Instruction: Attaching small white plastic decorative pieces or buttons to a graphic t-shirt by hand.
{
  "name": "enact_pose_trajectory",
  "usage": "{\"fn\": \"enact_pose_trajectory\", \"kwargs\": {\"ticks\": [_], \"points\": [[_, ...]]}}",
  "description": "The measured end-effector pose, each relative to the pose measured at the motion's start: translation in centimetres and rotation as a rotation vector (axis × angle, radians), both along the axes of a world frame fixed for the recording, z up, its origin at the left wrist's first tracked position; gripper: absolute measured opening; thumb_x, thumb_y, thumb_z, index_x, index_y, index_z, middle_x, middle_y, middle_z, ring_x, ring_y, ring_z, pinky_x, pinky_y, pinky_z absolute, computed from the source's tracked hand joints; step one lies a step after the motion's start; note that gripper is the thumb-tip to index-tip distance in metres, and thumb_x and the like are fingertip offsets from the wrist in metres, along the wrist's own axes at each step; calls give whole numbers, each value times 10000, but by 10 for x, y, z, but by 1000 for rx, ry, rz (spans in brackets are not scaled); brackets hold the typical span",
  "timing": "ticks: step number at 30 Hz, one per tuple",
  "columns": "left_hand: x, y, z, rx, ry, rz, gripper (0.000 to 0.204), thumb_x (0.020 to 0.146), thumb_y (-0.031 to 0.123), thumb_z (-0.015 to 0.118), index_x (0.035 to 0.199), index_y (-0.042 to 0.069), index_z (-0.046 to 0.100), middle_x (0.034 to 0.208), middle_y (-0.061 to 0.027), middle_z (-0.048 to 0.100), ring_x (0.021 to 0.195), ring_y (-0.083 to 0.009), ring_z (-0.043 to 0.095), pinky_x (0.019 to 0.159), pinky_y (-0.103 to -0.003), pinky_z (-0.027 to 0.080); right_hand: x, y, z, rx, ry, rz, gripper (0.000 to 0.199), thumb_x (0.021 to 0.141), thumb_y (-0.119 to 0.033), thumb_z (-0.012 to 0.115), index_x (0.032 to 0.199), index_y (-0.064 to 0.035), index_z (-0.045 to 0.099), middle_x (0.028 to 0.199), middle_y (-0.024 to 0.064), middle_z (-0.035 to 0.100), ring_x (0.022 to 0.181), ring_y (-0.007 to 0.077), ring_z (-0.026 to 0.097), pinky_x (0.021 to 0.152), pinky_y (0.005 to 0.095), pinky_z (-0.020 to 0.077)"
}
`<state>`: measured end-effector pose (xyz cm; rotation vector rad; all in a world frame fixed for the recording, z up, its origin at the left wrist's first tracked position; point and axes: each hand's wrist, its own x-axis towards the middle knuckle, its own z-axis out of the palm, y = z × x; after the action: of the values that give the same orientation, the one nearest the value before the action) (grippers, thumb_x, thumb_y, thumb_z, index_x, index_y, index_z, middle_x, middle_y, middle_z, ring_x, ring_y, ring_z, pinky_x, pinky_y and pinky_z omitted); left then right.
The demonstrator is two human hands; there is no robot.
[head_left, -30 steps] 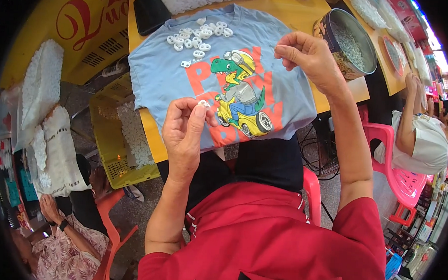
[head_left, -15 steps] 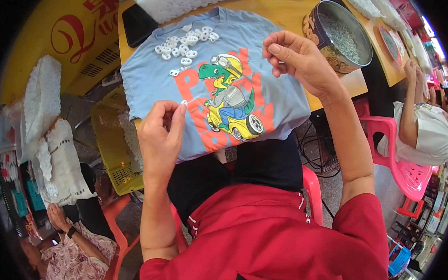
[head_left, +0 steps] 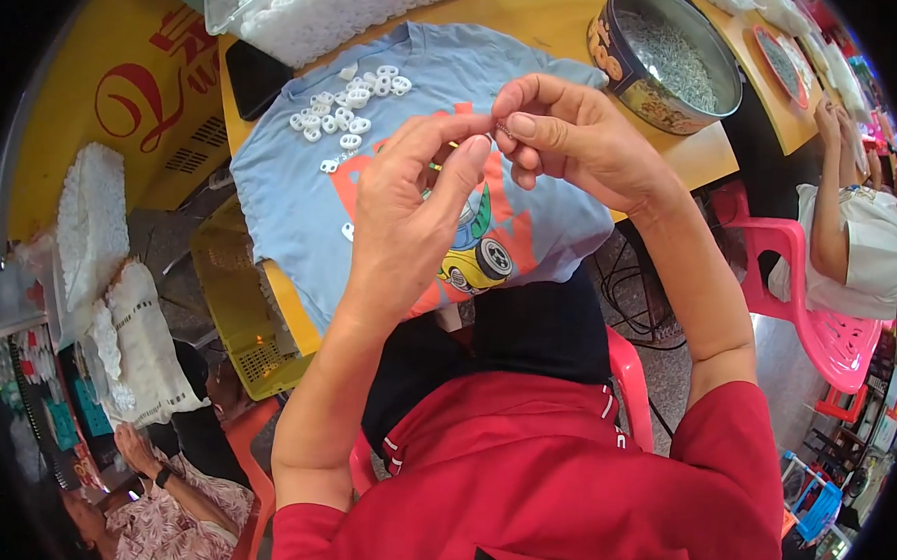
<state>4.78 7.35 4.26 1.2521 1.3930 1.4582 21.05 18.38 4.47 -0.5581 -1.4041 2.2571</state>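
My left hand (head_left: 407,203) and my right hand (head_left: 585,141) meet at their fingertips above a light blue T-shirt (head_left: 282,198) with a dinosaur-on-scooter print. My right thumb and forefinger are pinched, with a tiny dark bit between them, too small to name. Thumb and forefinger of my left hand close in from the other side; what they grip, if anything, is hidden. Several small white plastic pieces with two holes (head_left: 357,98) lie in a loose group on the shirt's upper left. One white piece (head_left: 347,232) lies alone beside my left hand.
A round tin (head_left: 627,93) of small metal pieces stands on the yellow table (head_left: 530,8) at the far right. A clear box (head_left: 300,18) of white pieces and a black phone (head_left: 254,79) are at the far left. Other people sit at both sides.
My left hand has moved right and up, to my right fingertips. My right hand has come slightly left and down. A lone white piece now shows on the shirt near where my left fingertips were.
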Motion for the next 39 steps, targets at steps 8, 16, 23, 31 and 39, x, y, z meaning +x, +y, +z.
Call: {"fn": "enact_pose_trajectory", "kwargs": {"ticks": [8,16,23,31,39], "points": [[7,11,-4,67,-21,41,99,880,42,654,956,-20,644,868,-33,635,740,-69,592,644,-207,479,2,2,-8,-36,27,-26,187,901,-144,661,1046,-65,574,859,-9,597,700,58,572,649,266,516],[7,14,-8,-37,-281,25,141,904,118,658,943,-14,625,827,-15,628,704,-50,566,626,-194,465,3,0,-7,83,32,-176,204,885,-130,678,1046,-47,584,875,3,597,711,81,575,663,269,514],[-5,27,-9,-82,-39,49,197,904,176,657,949,-15,647,824,-21,636,702,-62,562,619,-206,451,11,5,-7,255,-45,-289,258,938,-170,609,1124,9,606,854,5,565,757,85,546,735,252,487],[-68,-10,-5,-22,217,189,151,902,122,645,962,-17,653,807,0,635,687,-42,520,618,-198,427,12,-3,-8,274,-41,-257,235,956,-161,578,1110,13,614,844,2,555,750,69,525,728,259,484],[-96,-69,-12,-176,417,261,84,870,73,657,915,2,651,761,-28,615,635,-67,518,579,-225,418,9,-16,-18,232,-91,-258,188,950,-163,588,1057,-9,613,865,12,575,737,74,547,708,253,480]]}}
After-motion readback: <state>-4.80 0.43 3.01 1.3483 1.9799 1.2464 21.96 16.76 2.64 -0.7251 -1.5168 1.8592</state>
